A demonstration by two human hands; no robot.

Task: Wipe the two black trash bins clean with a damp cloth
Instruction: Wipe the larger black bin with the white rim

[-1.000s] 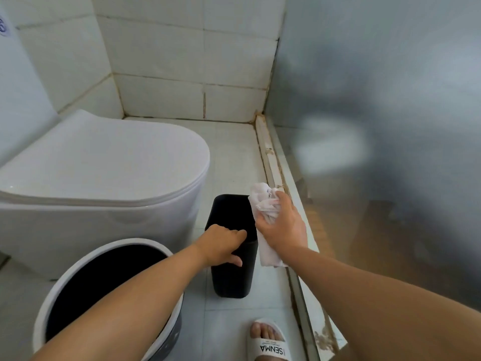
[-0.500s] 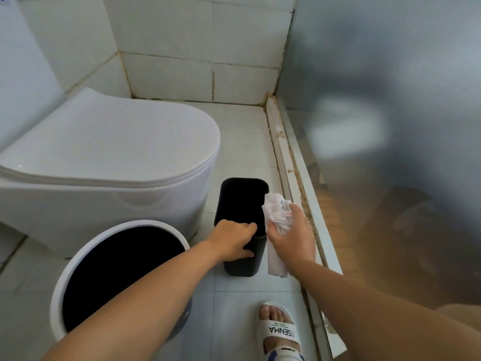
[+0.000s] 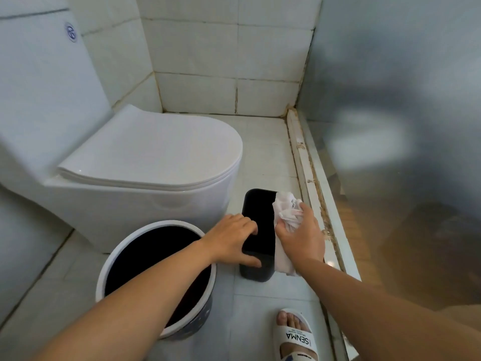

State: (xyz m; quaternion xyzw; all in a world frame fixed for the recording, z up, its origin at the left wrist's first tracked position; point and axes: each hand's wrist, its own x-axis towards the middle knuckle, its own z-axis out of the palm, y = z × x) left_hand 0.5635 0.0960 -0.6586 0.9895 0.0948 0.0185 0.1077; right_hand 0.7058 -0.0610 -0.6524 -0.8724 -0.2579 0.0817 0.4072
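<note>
A small rectangular black bin (image 3: 260,217) stands on the tiled floor between the toilet and the shower sill. My left hand (image 3: 231,238) grips its near left rim, fingers curled over the edge and thumb on the outer wall. My right hand (image 3: 303,235) holds a crumpled white cloth (image 3: 286,212) against the bin's right rim and outer side; the cloth hangs down past my palm. A larger round bin (image 3: 156,277) with a white rim and black inside stands at the lower left, partly hidden by my left forearm.
A white toilet (image 3: 145,162) with its lid down stands close to the left of both bins. A frosted glass shower screen (image 3: 390,126) and its stained sill (image 3: 312,183) run along the right. My foot in a white slipper (image 3: 294,337) is at the bottom edge.
The camera has tilted up and back, showing more of the toilet tank. My right hand with the cloth has slid a little farther along the small bin's right rim; my left hand keeps its grip.
</note>
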